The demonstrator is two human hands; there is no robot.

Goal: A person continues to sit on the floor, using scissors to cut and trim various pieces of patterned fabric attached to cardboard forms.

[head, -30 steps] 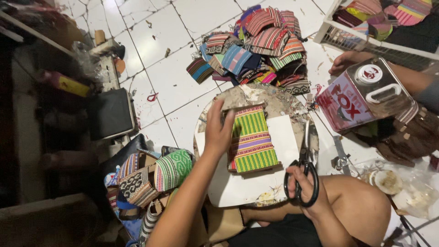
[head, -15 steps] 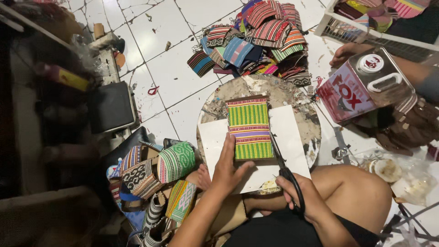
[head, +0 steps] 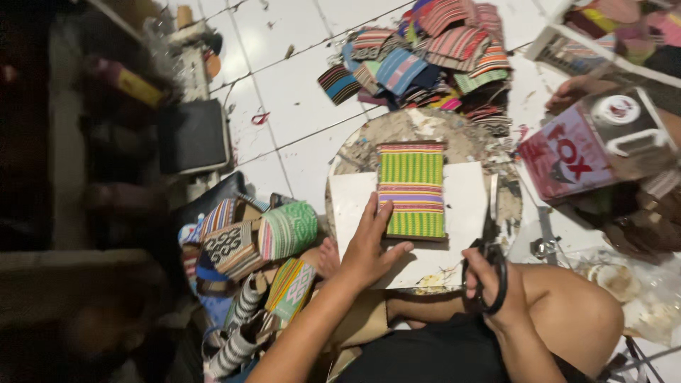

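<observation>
While the striped woven piece [head: 412, 190] lies flat on the white sheet [head: 464, 206], laid over the round, debris-strewn board [head: 425, 128], it is no longer pressed from above as it was a second ago. The left hand [head: 370, 245] has been drawn down to the piece's lower left corner, where it is spread flat, fingers unclenched, on fabric edge and sheet together; nothing is clasped by it. By this shift the whole green, yellow and red face has been uncovered, which suggests that the piece has been squared up and is now merely steadied.

The black scissors [head: 488, 266] are gripped through their loops by the right hand [head: 496, 284], and they have been carried lower, blades pointing up along the sheet's right edge.

Further out, a heap of similar woven pieces [head: 433, 57] lies on the white tiles, and rolled striped items [head: 277, 234] are piled to the left. A red tin [head: 589, 145] is held by another person's hand [head: 574, 91].
</observation>
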